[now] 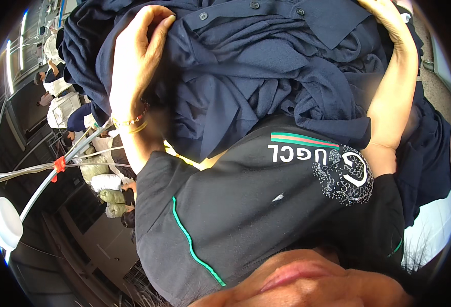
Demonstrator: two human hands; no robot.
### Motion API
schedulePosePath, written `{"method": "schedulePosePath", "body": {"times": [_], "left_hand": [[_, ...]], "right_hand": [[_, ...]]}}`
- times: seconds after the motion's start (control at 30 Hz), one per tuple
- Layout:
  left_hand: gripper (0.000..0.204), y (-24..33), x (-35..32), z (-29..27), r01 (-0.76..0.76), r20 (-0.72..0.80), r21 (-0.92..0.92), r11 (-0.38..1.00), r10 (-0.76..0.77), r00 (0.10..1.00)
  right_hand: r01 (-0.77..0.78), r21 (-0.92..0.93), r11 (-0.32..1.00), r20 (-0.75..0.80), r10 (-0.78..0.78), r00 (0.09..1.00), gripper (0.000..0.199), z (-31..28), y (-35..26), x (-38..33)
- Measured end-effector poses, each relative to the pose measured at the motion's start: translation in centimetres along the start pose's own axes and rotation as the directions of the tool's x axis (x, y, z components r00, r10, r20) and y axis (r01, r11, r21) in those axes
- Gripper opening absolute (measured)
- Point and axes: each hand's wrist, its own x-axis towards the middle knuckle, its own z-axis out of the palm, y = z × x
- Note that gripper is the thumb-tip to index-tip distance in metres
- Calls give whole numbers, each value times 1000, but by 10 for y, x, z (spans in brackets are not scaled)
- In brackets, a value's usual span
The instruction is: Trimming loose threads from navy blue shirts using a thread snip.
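Note:
A big heap of navy blue garments (pixel 235 71) fills the space between my arms and rests against my chest. Dark buttons run along a placket (pixel 253 6) near the top of the heap. My left hand (pixel 146 38) lies on the heap's left side, its fingers curled and the thumb close to them, closed on the navy cloth. On the right, my right arm wraps round the heap. My right hand (pixel 389 18) curves over its far right side, holding it, and the upper edge of the picture cuts off part of the fingers. Folds hide how many garments there are.
Cables with a red tie (pixel 59 165) and a white lamp-like fitting (pixel 6 223) stand at my left. Beyond them, several people work among pale bundles (pixel 106 182). More navy cloth (pixel 426 158) hangs beside my right arm, above a white surface (pixel 432 233).

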Motion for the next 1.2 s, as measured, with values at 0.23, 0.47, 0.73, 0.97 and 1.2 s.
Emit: {"method": "schedulePosePath", "body": {"times": [0.23, 0.47, 0.73, 0.97, 1.2], "left_hand": [[23, 59, -2, 24, -127, -265, 229, 965, 187, 946], [23, 89, 32, 57, -381, -117, 280, 881, 425, 897], [8, 69, 34, 68, -378, -164, 152, 913, 400, 902], [14, 55, 28, 57, -142, -401, -160, 977, 67, 914], [30, 50, 14, 29, -119, -573, -289, 950, -72, 816]], "right_hand": [[446, 57, 893, -360, -398, 844, 17, 29, -28, -11], [371, 226, 901, 143, -407, 902, 22, 35, -47, -27], [229, 184, 956, 278, -274, 920, 26, 55, -57, -25], [279, 321, 905, 218, -357, 908, 31, 58, -52, -28], [271, 143, 952, 273, -301, 914, 33, 58, -77, -30]]}}
